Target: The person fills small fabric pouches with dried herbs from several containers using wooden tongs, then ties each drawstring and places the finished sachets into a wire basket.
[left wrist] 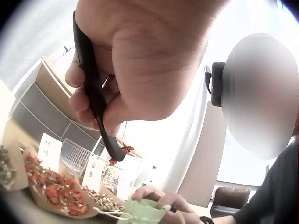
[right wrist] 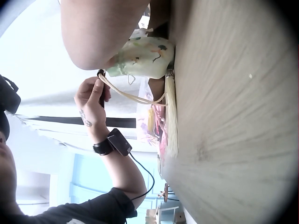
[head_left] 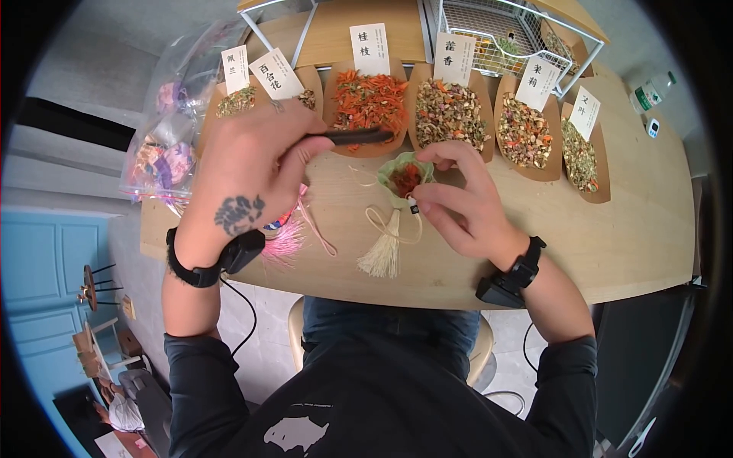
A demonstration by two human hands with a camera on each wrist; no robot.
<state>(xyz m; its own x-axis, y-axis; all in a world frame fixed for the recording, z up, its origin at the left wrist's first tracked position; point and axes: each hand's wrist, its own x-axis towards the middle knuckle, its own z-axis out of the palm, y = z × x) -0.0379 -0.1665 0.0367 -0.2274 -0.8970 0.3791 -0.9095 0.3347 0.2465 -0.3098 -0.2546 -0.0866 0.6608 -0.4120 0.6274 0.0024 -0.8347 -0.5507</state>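
Note:
My left hand [head_left: 256, 164] grips a slim dark spoon [head_left: 355, 137], held over the front of the tray of orange-red dried petals [head_left: 370, 103]. In the left wrist view a few reddish petals [left wrist: 127, 148] cling at the spoon's tip. My right hand [head_left: 475, 206] pinches the rim of a small pale green drawstring pouch [left wrist: 140, 212], its mouth spread wide. Orange-red bits [head_left: 407, 179] lie inside the pouch. From it hang a cream cord and a cream tassel [head_left: 381, 250], which rests on the table. The right wrist view shows the pouch's patterned side [right wrist: 149, 58] standing on the tabletop.
Several paper trays of dried herbs, such as the mixed one [head_left: 450, 114], line the back with label cards. A pink tassel [head_left: 282, 246] lies beneath my left wrist. A clear plastic bag [head_left: 164, 145] stands left, a white wire basket [head_left: 489, 27] behind, a bottle [head_left: 653, 91] right.

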